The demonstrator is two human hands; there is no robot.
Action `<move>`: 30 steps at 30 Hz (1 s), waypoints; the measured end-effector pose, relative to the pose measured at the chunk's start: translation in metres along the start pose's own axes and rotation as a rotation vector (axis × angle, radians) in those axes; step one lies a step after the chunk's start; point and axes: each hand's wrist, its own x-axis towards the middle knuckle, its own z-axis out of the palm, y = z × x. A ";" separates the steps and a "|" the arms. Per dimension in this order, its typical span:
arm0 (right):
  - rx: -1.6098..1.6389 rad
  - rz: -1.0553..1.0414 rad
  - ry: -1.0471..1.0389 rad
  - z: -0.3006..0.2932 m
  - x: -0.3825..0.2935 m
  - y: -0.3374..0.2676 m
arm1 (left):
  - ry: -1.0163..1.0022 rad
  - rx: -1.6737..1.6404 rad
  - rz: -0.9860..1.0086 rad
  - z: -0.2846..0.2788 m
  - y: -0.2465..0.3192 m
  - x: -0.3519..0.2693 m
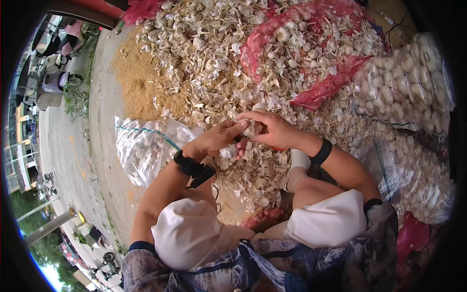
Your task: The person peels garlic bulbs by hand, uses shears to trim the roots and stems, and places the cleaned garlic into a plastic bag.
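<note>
Both my hands meet near the middle of the head view, over a layer of loose garlic skins. A garlic bulb sits between the thumb of my left hand and the fingers of my right hand. A second, whiter garlic bulb is tucked lower in my left hand, against its curled fingers. My right hand's fingers curve around the far and right sides of the upper bulb. Whether a tool is in either hand, I cannot tell.
Clear plastic bags of garlic stand at the left and right. Beyond my hands lies a heap of garlic bulbs and skins with a red mesh sack. Yellowish chaff covers ground at the upper left. Parked scooters are farther left.
</note>
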 end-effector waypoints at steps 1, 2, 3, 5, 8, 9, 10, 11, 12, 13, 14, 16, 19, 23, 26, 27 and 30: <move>0.063 0.135 -0.038 0.000 0.000 -0.001 | 0.006 0.104 -0.010 0.000 0.003 -0.002; 0.064 0.136 -0.039 0.001 -0.001 -0.001 | 0.006 0.104 -0.011 -0.001 0.006 -0.003; 0.171 0.209 -0.031 0.003 -0.003 -0.002 | 0.002 0.109 -0.044 -0.001 0.007 -0.003; 0.276 0.286 -0.023 0.005 -0.008 -0.004 | -0.004 0.111 -0.076 -0.001 0.006 -0.003; 0.546 0.325 0.028 0.009 -0.010 -0.003 | 0.061 0.006 0.009 -0.005 -0.002 -0.003; 0.627 0.334 0.026 0.008 -0.011 -0.002 | 0.039 -0.010 0.080 -0.007 -0.002 0.001; 0.709 0.343 0.024 0.008 -0.011 -0.001 | 0.017 -0.026 0.151 -0.009 -0.003 0.003; 0.707 0.342 0.021 0.010 -0.010 0.003 | 0.019 -0.027 0.154 -0.014 -0.006 0.006; 0.559 0.240 0.121 0.013 -0.010 0.007 | 0.150 0.105 0.109 -0.016 -0.006 0.010; 0.410 0.138 0.218 0.014 -0.010 0.010 | 0.280 0.236 0.062 -0.017 -0.006 0.011; 0.408 0.140 0.217 0.014 -0.012 0.012 | 0.280 0.234 0.064 -0.015 -0.009 0.010; 0.046 0.107 0.389 0.010 -0.011 0.001 | 0.332 0.262 0.112 0.006 0.007 -0.001; -0.112 0.172 0.344 0.005 -0.007 -0.014 | 0.266 0.174 0.141 0.017 0.019 -0.003; -0.253 0.055 0.376 0.013 -0.006 -0.016 | 0.310 0.220 0.095 0.018 0.021 -0.002; -0.197 0.023 0.322 0.016 -0.006 -0.014 | 0.300 0.004 0.194 0.008 0.005 0.002; -0.098 0.131 0.266 0.014 -0.007 -0.019 | 0.299 0.003 0.194 0.006 0.003 0.003; 0.228 0.228 0.175 0.015 -0.007 -0.010 | 0.244 -0.055 0.182 0.003 0.000 0.006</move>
